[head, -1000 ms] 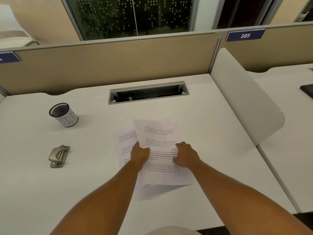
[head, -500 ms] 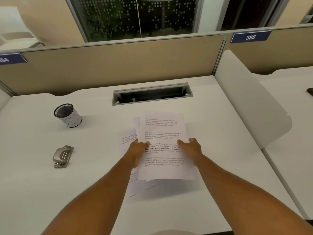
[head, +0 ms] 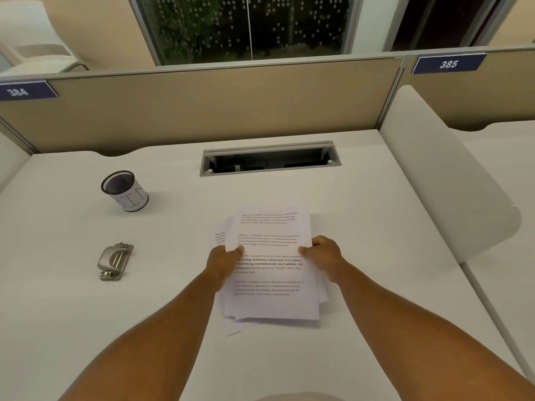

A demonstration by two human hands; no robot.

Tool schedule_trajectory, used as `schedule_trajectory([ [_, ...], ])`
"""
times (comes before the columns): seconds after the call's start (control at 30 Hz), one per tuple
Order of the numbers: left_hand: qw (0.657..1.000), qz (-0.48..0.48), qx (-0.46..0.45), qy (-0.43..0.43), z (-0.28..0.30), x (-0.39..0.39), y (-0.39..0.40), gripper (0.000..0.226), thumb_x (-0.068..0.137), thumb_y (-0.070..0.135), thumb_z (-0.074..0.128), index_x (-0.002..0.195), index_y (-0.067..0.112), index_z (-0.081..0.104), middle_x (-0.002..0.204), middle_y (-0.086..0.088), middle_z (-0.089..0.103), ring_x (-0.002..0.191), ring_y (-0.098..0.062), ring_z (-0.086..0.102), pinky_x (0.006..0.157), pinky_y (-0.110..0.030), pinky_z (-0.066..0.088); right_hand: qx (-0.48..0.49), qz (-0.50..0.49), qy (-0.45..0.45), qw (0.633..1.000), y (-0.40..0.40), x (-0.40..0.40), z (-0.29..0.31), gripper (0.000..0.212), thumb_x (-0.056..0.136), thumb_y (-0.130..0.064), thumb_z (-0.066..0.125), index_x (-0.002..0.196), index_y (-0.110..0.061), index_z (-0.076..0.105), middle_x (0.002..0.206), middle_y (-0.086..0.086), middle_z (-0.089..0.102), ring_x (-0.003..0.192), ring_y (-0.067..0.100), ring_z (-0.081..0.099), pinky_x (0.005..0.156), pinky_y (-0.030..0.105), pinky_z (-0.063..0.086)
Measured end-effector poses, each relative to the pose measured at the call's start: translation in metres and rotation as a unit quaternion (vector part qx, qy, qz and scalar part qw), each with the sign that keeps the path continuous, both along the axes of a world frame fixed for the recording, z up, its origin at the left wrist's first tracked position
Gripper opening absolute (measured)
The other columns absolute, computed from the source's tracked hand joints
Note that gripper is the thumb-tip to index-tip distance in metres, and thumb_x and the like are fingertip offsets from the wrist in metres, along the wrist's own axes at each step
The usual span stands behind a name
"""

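Sheets of printed paper lie stacked mid-desk, lower pages mostly hidden. Left hand and right hand pinch opposite edges, thumbs on top, fingers tucked out of sight beneath.

Your left hand and right hand grip the stack of printed sheets by its side edges above the white desk; hole punch and mesh cup sit off left.

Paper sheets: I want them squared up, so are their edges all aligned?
No, some paper sheets jut out left and below the top one.
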State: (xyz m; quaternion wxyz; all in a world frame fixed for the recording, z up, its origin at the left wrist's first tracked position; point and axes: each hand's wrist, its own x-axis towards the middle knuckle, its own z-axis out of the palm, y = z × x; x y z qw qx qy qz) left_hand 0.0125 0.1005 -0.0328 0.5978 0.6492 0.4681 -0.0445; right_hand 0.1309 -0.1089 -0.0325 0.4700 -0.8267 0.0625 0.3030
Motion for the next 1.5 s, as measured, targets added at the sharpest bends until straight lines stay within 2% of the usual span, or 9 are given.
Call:
schedule_trajectory([
  [0.2, 0.992, 0.014, 0.09, 0.083, -0.016, -0.015, 0.016, 0.039, 0.091, 0.035, 0.065, 0.114, 0.004, 0.065, 0.117, -0.012, 0.068, 0.1, -0.03, 0.064, 0.09, -0.038, 0.053, -0.049, 0.083, -0.014, 0.995, 0.021, -0.005, -0.007, 0.024, 0.082, -0.016, 0.072, 0.099, -0.005, 0.062, 0.104, 0.009, 0.068, 0.098, 0.027, 0.065, 0.09, 0.041, 0.055],
  [0.33, 0.982, -0.001, 0.133, 0.134, -0.017, -0.016, 0.016, 0.05, 0.089, 0.038, 0.065, 0.127, 0.005, 0.061, 0.129, -0.016, 0.056, 0.107, -0.031, 0.06, 0.097, -0.043, 0.052, -0.099, 0.111, -0.035, 0.988, 0.026, -0.009, -0.01, 0.015, 0.079, -0.014, 0.07, 0.08, -0.013, 0.055, 0.093, 0.006, 0.063, 0.085, 0.023, 0.059, 0.079, 0.034, 0.052],
  [0.5, 0.974, 0.0, 0.152, 0.168, -0.013, -0.011, 0.012, 0.04, 0.086, 0.027, 0.061, 0.121, 0.007, 0.06, 0.131, -0.014, 0.047, 0.095, -0.026, 0.053, 0.085, -0.033, 0.05, -0.153, 0.138, -0.072, 0.976, 0.035, -0.012, -0.014, 0.011, 0.078, -0.006, 0.058, 0.075, -0.013, 0.051, 0.091, 0.006, 0.06, 0.079, 0.022, 0.055, 0.066, 0.027, 0.044],
  [0.77, 0.974, 0.033, 0.128, 0.186, -0.009, -0.002, 0.006, 0.04, 0.072, 0.022, 0.059, 0.105, 0.0, 0.064, 0.113, -0.017, 0.065, 0.101, -0.033, 0.066, 0.084, -0.043, 0.056, -0.215, 0.213, -0.103, 0.948, 0.04, -0.012, -0.019, 0.016, 0.08, -0.007, 0.055, 0.095, -0.009, 0.051, 0.111, 0.013, 0.061, 0.09, 0.025, 0.057, 0.073, 0.031, 0.049],
  [0.97, 0.961, 0.035, 0.155, 0.227, -0.008, 0.005, 0.004, 0.037, 0.075, 0.028, 0.065, 0.103, 0.005, 0.055, 0.119, -0.012, 0.053, 0.107, -0.029, 0.055, 0.091, -0.042, 0.054, -0.246, 0.229, -0.124, 0.934, 0.041, -0.015, -0.022, 0.032, 0.083, -0.008, 0.055, 0.115, -0.005, 0.054, 0.117, 0.013, 0.056, 0.108, 0.031, 0.058, 0.085, 0.036, 0.052],
  [1.1, 0.959, 0.034, 0.14, 0.245, -0.007, 0.005, 0.005, 0.047, 0.079, 0.032, 0.065, 0.117, 0.006, 0.056, 0.126, -0.014, 0.044, 0.114, -0.03, 0.048, 0.094, -0.041, 0.049, -0.249, 0.233, -0.128, 0.931, 0.042, -0.017, -0.024, 0.035, 0.085, -0.008, 0.054, 0.119, -0.007, 0.052, 0.119, 0.011, 0.053, 0.111, 0.029, 0.056, 0.085, 0.034, 0.049],
  [1.23, 0.972, 0.048, 0.091, 0.21, -0.006, 0.006, 0.006, 0.055, 0.079, 0.038, 0.069, 0.123, 0.007, 0.055, 0.128, -0.015, 0.042, 0.115, -0.032, 0.05, 0.095, -0.045, 0.051, -0.246, 0.234, -0.127, 0.932, 0.041, -0.017, -0.026, 0.038, 0.084, -0.01, 0.055, 0.122, -0.009, 0.052, 0.119, 0.01, 0.052, 0.11, 0.029, 0.056, 0.085, 0.035, 0.051],
  [1.4, 0.989, 0.132, -0.027, 0.067, -0.007, 0.009, 0.006, 0.072, 0.077, 0.021, 0.08, 0.136, 0.003, 0.044, 0.122, -0.015, 0.063, 0.106, -0.034, 0.065, 0.092, -0.049, 0.056, -0.246, 0.238, -0.118, 0.932, 0.042, -0.015, -0.026, 0.043, 0.085, -0.012, 0.058, 0.126, -0.01, 0.049, 0.121, 0.011, 0.052, 0.111, 0.029, 0.056, 0.086, 0.035, 0.051],
  [1.5, 0.991, 0.132, -0.022, 0.026, -0.01, 0.006, 0.008, 0.049, 0.079, 0.016, 0.08, 0.122, 0.005, 0.061, 0.111, -0.013, 0.071, 0.096, -0.034, 0.07, 0.088, -0.049, 0.058, -0.242, 0.232, -0.11, 0.936, 0.042, -0.014, -0.026, 0.044, 0.084, -0.012, 0.057, 0.127, -0.01, 0.048, 0.122, 0.011, 0.053, 0.112, 0.029, 0.055, 0.087, 0.036, 0.051],
])
